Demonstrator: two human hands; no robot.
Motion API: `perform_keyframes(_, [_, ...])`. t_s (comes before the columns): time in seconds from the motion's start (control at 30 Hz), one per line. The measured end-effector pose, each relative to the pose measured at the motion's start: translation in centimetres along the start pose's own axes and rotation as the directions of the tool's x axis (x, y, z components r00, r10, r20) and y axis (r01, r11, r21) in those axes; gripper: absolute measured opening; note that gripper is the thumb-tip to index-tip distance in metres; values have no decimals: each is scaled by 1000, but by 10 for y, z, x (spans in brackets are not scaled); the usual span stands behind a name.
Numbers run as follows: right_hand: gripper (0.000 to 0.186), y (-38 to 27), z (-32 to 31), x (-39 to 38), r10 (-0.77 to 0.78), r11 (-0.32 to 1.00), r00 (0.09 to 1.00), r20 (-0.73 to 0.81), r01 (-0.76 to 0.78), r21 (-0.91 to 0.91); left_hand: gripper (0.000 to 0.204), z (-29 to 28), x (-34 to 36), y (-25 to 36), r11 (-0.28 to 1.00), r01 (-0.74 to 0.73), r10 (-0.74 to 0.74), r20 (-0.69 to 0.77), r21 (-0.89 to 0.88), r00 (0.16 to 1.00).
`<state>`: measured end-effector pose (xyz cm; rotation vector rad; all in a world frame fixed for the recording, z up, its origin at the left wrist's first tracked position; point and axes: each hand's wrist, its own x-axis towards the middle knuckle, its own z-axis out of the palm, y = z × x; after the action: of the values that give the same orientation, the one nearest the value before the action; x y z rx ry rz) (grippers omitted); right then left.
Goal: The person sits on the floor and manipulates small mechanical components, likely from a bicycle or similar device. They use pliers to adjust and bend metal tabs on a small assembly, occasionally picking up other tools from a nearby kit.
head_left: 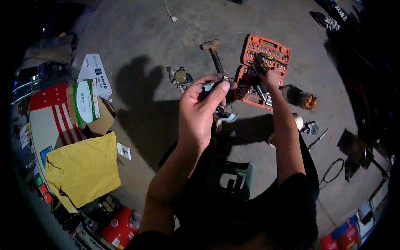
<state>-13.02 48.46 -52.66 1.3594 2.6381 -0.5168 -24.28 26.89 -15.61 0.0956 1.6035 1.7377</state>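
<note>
My left hand [200,104] is raised in the middle, closed with thumb and fingers around a small metal part [208,86] that has a greyish body. A bright, brassy tip shows by the thumb; most of the part is hidden in the fingers. My right hand [271,79] is curled over an open orange socket set case [267,39]. Right beside its fingers is a dark tool with yellow on its handles [260,62], perhaps pliers. The fingers' grip is mostly hidden from view. Rows of sockets fill both halves of the case.
A hammer [216,58] and a round metal assembly [180,76] lie beyond my left hand. Right of the case are a rusty cylinder [306,101], metal parts [311,128] and a cable loop [333,171]. Boxes and a yellow bag [85,171] crowd the left; a greenish stool [248,177] is below.
</note>
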Motion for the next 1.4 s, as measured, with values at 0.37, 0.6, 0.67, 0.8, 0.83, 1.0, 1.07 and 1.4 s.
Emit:
perform_keyframes(0.37, [40, -117, -164, -263, 92, 264, 994, 58, -81, 961, 20, 4, -31, -14, 863, -394, 402, 44, 316, 915])
perform_keyframes(0.6, [35, -90, -208, -390, 60, 188, 969, 239, -246, 951, 24, 27, -103, -62, 865, -337, 301, 152, 371, 941])
perform_keyframes(0.67, [34, -90, -233, -421, 37, 171, 975, 217, -220, 960, 21, 4, -135, -76, 911, -225, 207, 89, 346, 974])
perform_keyframes(0.8, [24, -90, -265, -480, 26, 99, 985, 171, -172, 980, 18, -38, -199, -92, 967, -219, 205, 113, 134, 972])
perform_keyframes(0.83, [23, -91, -269, -489, 30, 116, 991, 129, -131, 984, 19, -42, -213, -86, 954, -239, 219, 126, 179, 968])
perform_keyframes(1.0, [28, -100, -289, -541, 46, 287, 997, 63, -74, 955, 20, -41, -271, -34, 859, -440, 439, 66, 262, 896])
perform_keyframes(1.07, [27, -111, -309, -563, -10, 269, 999, -52, 53, 962, 21, -37, -291, -8, 813, -521, 512, 107, 260, 852])
perform_keyframes(1.4, [30, -130, -346, -620, -211, 360, 903, -373, 427, 830, 15, -29, -363, 28, 618, -764, 733, 218, 183, 645])
